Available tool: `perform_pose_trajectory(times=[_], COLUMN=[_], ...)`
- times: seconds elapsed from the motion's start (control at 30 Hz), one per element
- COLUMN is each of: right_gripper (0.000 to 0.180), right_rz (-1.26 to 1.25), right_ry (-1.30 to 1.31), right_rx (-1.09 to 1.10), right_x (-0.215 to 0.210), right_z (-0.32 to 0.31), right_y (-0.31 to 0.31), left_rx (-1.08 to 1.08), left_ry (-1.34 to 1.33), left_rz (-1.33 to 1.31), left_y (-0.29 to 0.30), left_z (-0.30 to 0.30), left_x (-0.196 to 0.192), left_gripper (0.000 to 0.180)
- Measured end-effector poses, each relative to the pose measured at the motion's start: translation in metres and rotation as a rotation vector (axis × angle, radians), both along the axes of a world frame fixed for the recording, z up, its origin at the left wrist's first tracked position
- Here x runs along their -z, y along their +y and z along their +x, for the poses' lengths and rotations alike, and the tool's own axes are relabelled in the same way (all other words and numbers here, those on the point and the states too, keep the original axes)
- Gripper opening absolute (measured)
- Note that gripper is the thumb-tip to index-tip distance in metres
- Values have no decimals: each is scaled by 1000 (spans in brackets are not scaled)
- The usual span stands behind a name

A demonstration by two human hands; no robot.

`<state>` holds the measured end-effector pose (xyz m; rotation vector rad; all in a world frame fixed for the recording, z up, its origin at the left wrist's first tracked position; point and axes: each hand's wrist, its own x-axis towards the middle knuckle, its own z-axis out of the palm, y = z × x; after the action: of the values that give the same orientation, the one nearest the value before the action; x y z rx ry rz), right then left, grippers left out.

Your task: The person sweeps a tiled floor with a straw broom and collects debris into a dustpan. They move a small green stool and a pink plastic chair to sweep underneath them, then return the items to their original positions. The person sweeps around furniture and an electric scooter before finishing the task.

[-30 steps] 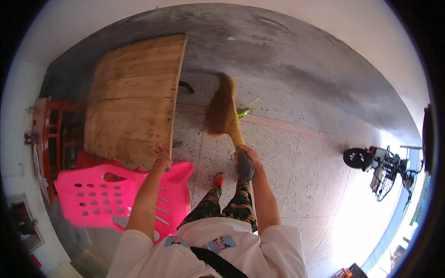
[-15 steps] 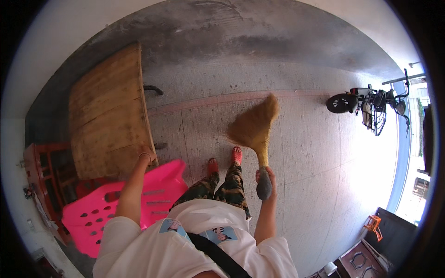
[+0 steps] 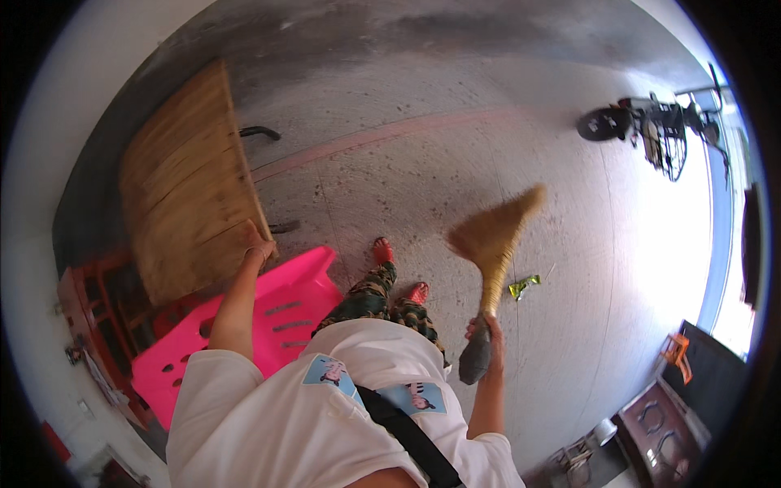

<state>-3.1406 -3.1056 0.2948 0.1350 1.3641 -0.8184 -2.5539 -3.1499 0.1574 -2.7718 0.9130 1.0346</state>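
My right hand (image 3: 493,346) is closed around the grey handle end of a straw broom (image 3: 495,260). The broom's fanned bristles point forward and right, over the floor. My left hand (image 3: 259,241) rests on the near right edge of a wooden tabletop (image 3: 183,187), its fingers lying on the board. Under my left forearm is a bright pink plastic chair (image 3: 285,313) with slots and holes. A small green-yellow wrapper (image 3: 525,286) lies on the floor, right of the broom's neck.
A dark bicycle-like vehicle (image 3: 651,134) stands at the far right near the bright doorway. An orange stool (image 3: 677,356) and a dark red table (image 3: 659,431) are at the lower right. Reddish wooden furniture (image 3: 89,325) stands at the left wall. My feet in red footwear (image 3: 382,250) are on the grey floor.
My body has turned and my feet have stepped. The broom has moved to the right, in my right hand. The green wrapper now shows. My left hand stays at the tabletop's edge.
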Motion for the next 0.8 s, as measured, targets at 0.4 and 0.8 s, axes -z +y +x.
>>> perform_pose_trajectory(times=[0.4,0.8], right_gripper=[33,30], right_rz=[-74,-59], right_ry=[-31,386], right_rx=[-337,-86], right_x=[101,88], right_z=[3,-156], right_y=[66,200], left_rx=[728,660], left_ry=[456,593], left_rz=[-166,84], left_y=[63,154], left_z=[-181,-220], left_x=[-1,21], left_gripper=[78,59])
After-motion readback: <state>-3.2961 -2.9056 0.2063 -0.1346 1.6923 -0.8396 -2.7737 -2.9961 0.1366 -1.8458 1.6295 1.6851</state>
